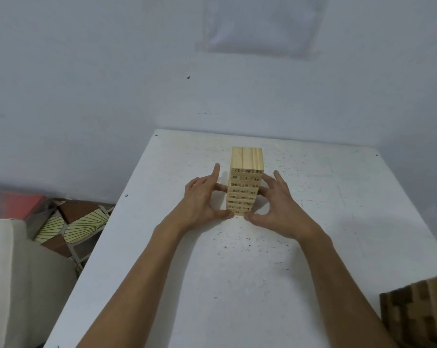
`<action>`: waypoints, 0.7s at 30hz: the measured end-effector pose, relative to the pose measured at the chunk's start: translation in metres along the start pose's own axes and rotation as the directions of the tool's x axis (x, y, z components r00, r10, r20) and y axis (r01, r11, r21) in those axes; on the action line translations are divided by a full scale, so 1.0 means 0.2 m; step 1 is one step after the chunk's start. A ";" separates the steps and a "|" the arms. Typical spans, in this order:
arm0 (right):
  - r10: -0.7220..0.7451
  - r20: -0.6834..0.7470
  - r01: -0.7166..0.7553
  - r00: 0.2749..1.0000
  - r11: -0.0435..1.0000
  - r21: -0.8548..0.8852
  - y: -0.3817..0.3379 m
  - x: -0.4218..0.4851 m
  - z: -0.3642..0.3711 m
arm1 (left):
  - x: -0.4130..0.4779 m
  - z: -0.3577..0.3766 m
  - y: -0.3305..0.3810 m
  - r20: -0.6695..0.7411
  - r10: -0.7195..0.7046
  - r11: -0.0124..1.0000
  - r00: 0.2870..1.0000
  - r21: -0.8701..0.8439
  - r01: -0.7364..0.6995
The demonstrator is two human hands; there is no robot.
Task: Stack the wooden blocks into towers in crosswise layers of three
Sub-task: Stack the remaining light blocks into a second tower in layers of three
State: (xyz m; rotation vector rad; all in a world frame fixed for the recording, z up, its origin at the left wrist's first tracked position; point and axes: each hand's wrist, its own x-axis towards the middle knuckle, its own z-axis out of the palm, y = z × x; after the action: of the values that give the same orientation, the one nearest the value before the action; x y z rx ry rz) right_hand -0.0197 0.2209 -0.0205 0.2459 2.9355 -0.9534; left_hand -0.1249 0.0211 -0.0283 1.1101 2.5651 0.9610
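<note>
A tower of pale wooden blocks [246, 172] with black numbers on their ends stands on the white table [237, 285], several crosswise layers high. My left hand [202, 202] lies against the tower's left side, fingers spread and fairly straight, thumb at the base. My right hand [280, 207] mirrors it on the right side, fingers touching the middle layers and thumb near the bottom. Neither hand holds a loose block.
A dark and light checkered wooden object [418, 312] sits at the table's right front corner. A blue-grey wall [111, 84] rises behind the table. To the left lie a white cushion [19, 285], patterned fabric [74, 222] and a red item [19, 204].
</note>
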 end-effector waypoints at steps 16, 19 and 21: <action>0.049 -0.037 -0.048 0.998 0.998 0.036 0.07 0.10 -0.05 | 0.15 0.00 0.01 0.006 0.008 1.000 1.000 -0.022 -0.008; 0.056 -0.043 -0.054 0.997 0.998 0.042 0.07 0.11 -0.05 | 0.16 0.01 0.02 0.000 0.002 1.000 1.000 -0.030 -0.002; 0.056 -0.046 -0.054 0.997 0.998 0.042 0.08 0.11 -0.05 | 0.17 0.00 0.02 0.000 -0.003 0.999 1.000 -0.033 0.003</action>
State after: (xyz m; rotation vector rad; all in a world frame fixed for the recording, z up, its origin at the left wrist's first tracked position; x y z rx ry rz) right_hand -0.0396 0.2419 -0.0234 0.3543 2.9374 -1.0142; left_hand -0.1451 0.0473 -0.0234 1.0974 2.5400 0.9991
